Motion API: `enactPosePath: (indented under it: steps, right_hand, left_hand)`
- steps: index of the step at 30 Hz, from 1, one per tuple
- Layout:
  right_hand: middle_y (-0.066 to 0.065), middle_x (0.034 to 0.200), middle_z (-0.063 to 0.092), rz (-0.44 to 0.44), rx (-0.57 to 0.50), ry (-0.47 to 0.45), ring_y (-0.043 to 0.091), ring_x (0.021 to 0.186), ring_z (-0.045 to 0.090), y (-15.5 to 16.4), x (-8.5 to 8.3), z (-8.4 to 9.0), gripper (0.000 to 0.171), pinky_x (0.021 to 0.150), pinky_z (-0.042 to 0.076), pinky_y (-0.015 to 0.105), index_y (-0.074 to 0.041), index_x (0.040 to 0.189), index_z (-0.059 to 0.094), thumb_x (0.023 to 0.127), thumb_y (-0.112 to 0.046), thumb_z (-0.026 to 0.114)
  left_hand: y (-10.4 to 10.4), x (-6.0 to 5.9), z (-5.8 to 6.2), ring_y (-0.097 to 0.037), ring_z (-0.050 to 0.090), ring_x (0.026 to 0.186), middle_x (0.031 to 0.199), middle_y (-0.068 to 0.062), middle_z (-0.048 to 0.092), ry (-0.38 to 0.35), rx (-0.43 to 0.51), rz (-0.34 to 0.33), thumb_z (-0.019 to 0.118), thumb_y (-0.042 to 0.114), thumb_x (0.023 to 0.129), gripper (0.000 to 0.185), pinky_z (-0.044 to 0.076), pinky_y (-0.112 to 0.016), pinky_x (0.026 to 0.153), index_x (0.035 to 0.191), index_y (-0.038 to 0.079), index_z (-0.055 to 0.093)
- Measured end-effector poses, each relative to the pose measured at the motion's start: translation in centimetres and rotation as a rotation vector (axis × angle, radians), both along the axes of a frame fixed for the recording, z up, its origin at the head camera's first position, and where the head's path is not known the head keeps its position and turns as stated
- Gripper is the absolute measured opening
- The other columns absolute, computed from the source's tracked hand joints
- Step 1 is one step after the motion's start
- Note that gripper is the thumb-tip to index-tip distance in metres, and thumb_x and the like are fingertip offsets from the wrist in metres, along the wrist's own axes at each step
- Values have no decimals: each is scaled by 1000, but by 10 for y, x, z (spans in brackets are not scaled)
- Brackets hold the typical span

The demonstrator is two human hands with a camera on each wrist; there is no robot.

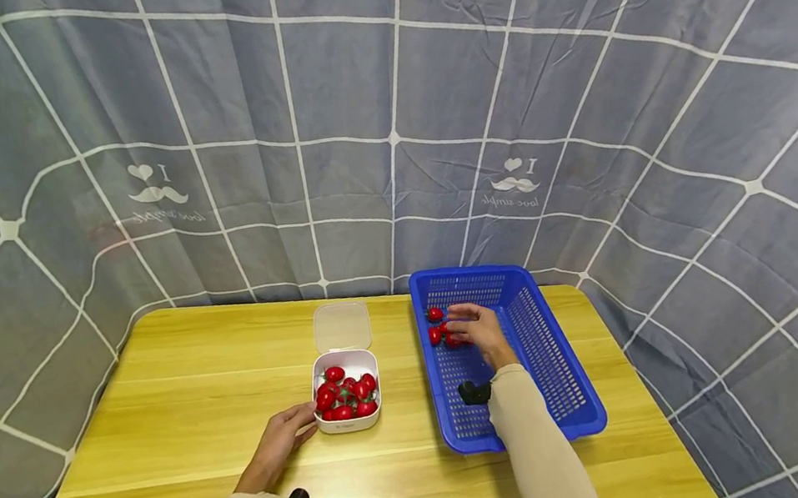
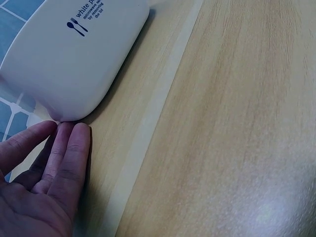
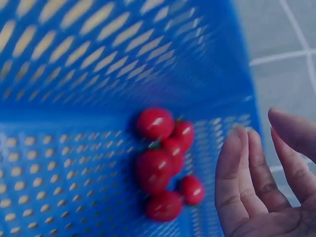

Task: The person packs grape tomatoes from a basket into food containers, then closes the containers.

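My left hand (image 1: 285, 434) rests its straight fingertips against the lower left corner of a white lunch box (image 2: 74, 59). Several cherry tomatoes (image 1: 342, 393) lie heaped inside the box, and its pale lid (image 1: 342, 327) lies behind it. In the head view my right hand (image 1: 479, 328) is over a blue plastic basket (image 1: 563, 345). The right wrist view shows its fingers (image 3: 229, 182) loosely bent and apart, with nothing between them. Beside them a small cluster of tomatoes (image 3: 154, 168) sits on the basket's slotted floor.
Both the box and the basket stand on a yellow wooden table (image 1: 185, 403). A grey-blue curtain with white grid lines (image 1: 352, 179) hangs behind the table and along its sides. The basket's raised walls surround the right hand's area.
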State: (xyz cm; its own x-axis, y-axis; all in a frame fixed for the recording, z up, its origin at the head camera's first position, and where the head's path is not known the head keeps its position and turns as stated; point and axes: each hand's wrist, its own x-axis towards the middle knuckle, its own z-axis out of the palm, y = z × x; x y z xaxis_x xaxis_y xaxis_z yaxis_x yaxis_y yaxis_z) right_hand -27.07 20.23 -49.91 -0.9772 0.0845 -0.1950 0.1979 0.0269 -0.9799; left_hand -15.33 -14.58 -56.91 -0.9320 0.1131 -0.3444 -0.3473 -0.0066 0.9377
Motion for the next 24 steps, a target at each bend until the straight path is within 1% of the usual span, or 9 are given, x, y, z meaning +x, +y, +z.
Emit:
enactPosePath:
  steps: [3,6,10,12,16,19,22,24]
  right_hand:
    - [35,124,54,-55,31,-23,14,71,65,8,-4,-9,45,79,60,46,13,126,54,82,18,63]
    - [33,126,53,-98,90,-46,17,70,65,15,-5,-15,47,72,62,40,11,128,54,82,17,63]
    - [32,128,52,-118,149,-78,16,69,62,22,-5,-24,46,67,62,34,11,128,54,83,15,63]
    - [31,128,52,-124,177,-102,15,69,61,25,-4,-29,45,64,62,31,10,127,55,83,15,63]
    - [29,127,52,-110,231,-132,15,71,62,27,-1,-39,45,63,61,31,11,126,56,82,15,64]
    - [29,122,54,-91,264,-128,15,69,61,28,-2,-46,45,61,61,30,12,124,56,80,16,64]
    - [24,106,60,-93,271,-134,14,63,58,29,-3,-52,46,53,58,26,11,121,58,76,18,66]
    - [21,98,62,-71,271,-125,14,60,58,30,-1,-53,44,52,58,25,10,118,59,76,18,66]
  left_hand:
    - [0,-1,1,-39,46,127,140,-34,40,-3,0,-3,51,28,101,58,48,-38,102,135,-18,40]
    - [-1,-2,1,-39,47,126,140,-34,41,-7,-4,1,51,28,101,58,48,-38,102,134,-18,40]
    - [-1,-3,0,-39,48,125,139,-33,42,-4,1,18,52,29,101,58,49,-36,101,134,-18,42]
    - [0,-3,-1,-39,48,125,138,-33,43,0,7,14,52,28,101,58,49,-36,100,133,-18,42]
    - [1,-1,-2,-39,48,126,138,-31,44,-5,19,14,52,27,101,56,49,-35,100,133,-18,43]
    - [0,-1,-2,-39,46,127,138,-32,44,1,26,22,53,28,100,57,49,-36,101,133,-17,43]
    - [0,-1,-2,-40,44,129,140,-32,42,3,29,11,52,29,101,58,48,-36,102,134,-18,42]
    - [-1,-1,-1,-40,45,128,139,-32,43,-2,23,13,52,29,101,58,48,-37,102,134,-17,42]
